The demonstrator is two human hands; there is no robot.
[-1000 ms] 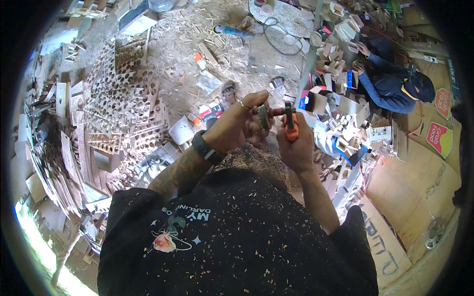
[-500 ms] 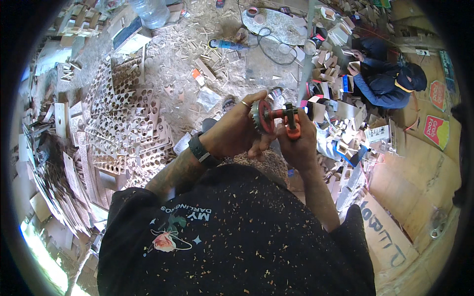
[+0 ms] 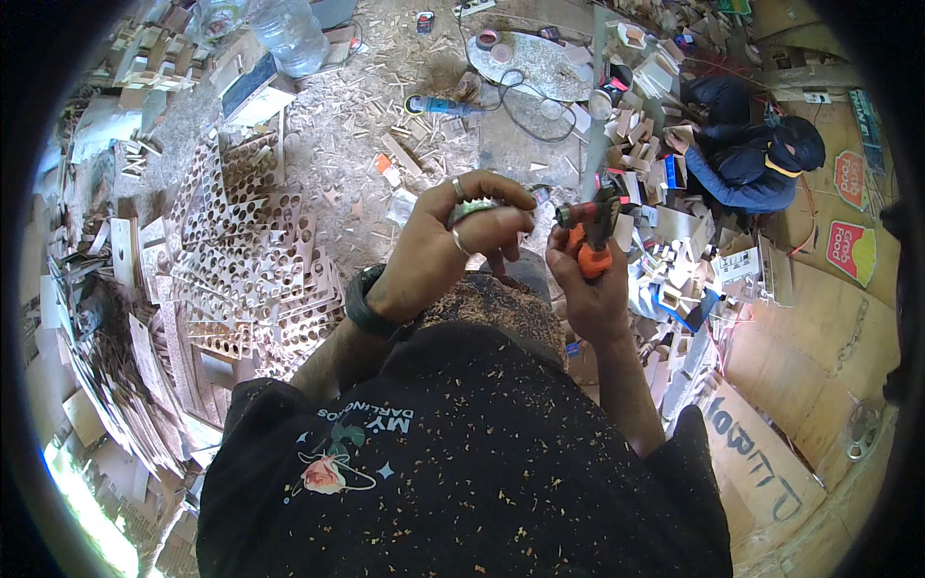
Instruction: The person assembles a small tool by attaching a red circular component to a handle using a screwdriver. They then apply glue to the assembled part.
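Over my lap, my left hand [image 3: 438,241] is closed around a toothed metal hole saw [image 3: 472,206]. Only part of its jagged rim shows between thumb and fingers. To its right, my right hand [image 3: 595,303] grips an orange-and-black drill [image 3: 595,252]. The drill's front end points left toward the hole saw, with a small gap between the two. My palm and fingers cover much of the drill's handle.
Boards cut full of round holes [image 3: 251,250] are heaped at the left. A blue angle grinder [image 3: 443,105] lies ahead among wood scraps. At the far right a person in dark clothes [image 3: 756,178] sits beside piled wood pieces [image 3: 665,226].
The hole saw, earlier up against the drill's front end, is now apart from it in my left hand. My left hand has turned, fingers curling over it.
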